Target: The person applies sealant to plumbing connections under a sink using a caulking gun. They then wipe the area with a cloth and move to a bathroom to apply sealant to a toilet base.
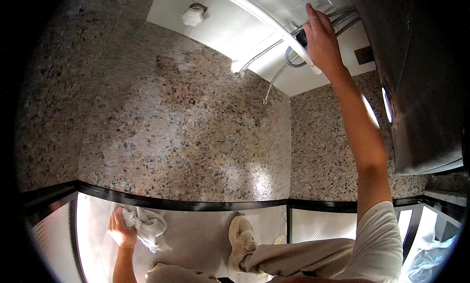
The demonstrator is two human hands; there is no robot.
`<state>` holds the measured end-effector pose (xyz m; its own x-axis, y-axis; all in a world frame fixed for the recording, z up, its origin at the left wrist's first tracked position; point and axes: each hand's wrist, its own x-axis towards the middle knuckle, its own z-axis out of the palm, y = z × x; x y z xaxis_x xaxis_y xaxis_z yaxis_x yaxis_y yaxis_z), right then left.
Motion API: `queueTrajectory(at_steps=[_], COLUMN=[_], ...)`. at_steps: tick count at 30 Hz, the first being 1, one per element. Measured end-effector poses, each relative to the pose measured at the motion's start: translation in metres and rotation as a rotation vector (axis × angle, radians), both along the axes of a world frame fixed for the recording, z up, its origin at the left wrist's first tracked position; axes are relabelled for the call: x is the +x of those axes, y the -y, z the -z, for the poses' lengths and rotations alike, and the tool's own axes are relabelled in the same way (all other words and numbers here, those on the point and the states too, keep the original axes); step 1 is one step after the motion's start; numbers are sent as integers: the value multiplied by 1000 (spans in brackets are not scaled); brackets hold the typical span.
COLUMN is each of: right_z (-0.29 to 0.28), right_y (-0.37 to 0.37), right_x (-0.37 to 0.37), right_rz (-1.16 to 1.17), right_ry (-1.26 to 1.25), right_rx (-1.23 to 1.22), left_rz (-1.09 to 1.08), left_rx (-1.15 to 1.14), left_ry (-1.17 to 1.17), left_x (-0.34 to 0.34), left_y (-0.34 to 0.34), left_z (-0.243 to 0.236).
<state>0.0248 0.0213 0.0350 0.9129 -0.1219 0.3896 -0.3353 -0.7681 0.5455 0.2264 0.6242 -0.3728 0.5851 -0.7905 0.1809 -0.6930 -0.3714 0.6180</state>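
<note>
At the lower left my left hand (120,230) is closed on a crumpled grey cloth (148,224), just in front of the black-edged cabinet frame. My right arm reaches far up into the granite-lined cabinet. There my right hand (323,42) is beside a white pipe (262,15) and some thin hoses (338,16). Its fingers are stretched out and nothing shows in them. Part of a dark round piece (301,38) shows beside the hand. Whether the palm touches the pipe is hidden.
Speckled granite (181,121) lines the cabinet. A braided hose end (266,100) hangs near the corner. A white lump (193,16) sticks out of the pale wall at the top. On the right is a large dark basin-like body (426,87). My shoe (242,241) stands by the black frame (196,205).
</note>
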Motion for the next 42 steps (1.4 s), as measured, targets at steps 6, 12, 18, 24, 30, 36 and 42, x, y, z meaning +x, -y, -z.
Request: queueTrajectory(at_steps=[6, 12, 18, 24, 30, 36, 42], right_z=[-1, -11, -29, -46, -53, -41, 2], right_y=[41, 52, 54, 61, 63, 62, 64], right_x=[-2, 10, 6, 16, 12, 20, 41], right_rz=[259, 338, 221, 234, 236, 228, 280], right_ry=[-18, -36, -107, -133, -155, -94, 70], right_rx=[-251, -393, -693, -605, -593, -447, -63], left_rz=[-7, -13, -34, -24, -29, -58, -30], left_rx=[26, -10, 11, 35, 40, 68, 61], left_ry=[-38, 20, 56, 61, 51, 64, 42], left_x=[-4, -1, -6, -6, -7, -9, -7], left_y=[-2, 3, 9, 6, 11, 6, 6], left_z=[9, 1, -5, 0, -4, 3, 1])
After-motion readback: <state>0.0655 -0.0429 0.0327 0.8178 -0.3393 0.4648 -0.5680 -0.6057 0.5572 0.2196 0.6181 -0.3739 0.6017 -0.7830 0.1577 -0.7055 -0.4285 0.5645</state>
